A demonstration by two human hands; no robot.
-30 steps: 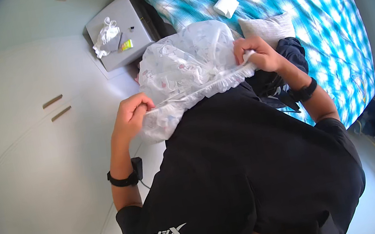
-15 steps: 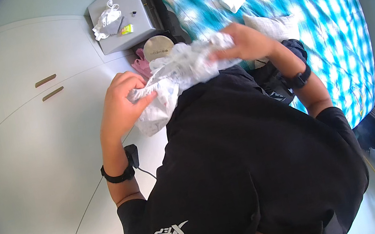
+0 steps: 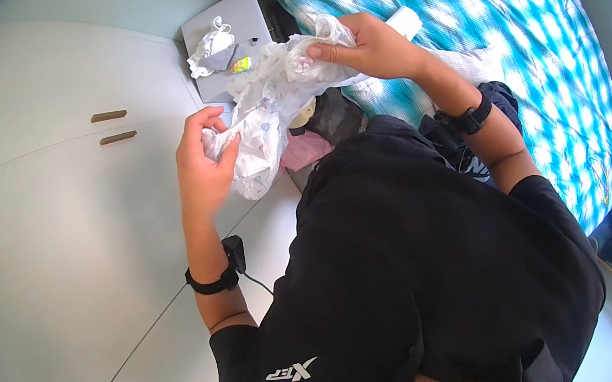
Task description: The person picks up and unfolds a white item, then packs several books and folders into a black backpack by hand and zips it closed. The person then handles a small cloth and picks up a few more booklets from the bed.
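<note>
Stretched between my hands is a thin white plastic bag [image 3: 265, 113] with small coloured prints, crumpled and partly see-through. My left hand [image 3: 205, 159] grips its lower left end, thumb and fingers pinching the edge. Higher up and to the right, my right hand [image 3: 371, 46] holds the bunched other end, thumb on top. The left part of the bag hangs down below my left fingers. Behind the bag, partly hidden by it, are a pink cloth or bag [image 3: 305, 149] and a round cream-coloured thing [image 3: 303, 115].
A grey bedside cabinet [image 3: 228, 14] carries a white bag [image 3: 214, 44] and a small yellow packet [image 3: 242, 65]. To the right is a bed with a teal checked sheet [image 3: 541, 46], a white roll [image 3: 405, 22] and a pale pillow [image 3: 467, 65]. White cupboard doors [image 3: 54, 233] stand at left.
Both hands have risen, and the bag is now spread out more in the air. My right hand has moved up. The whole view has shifted a little.
</note>
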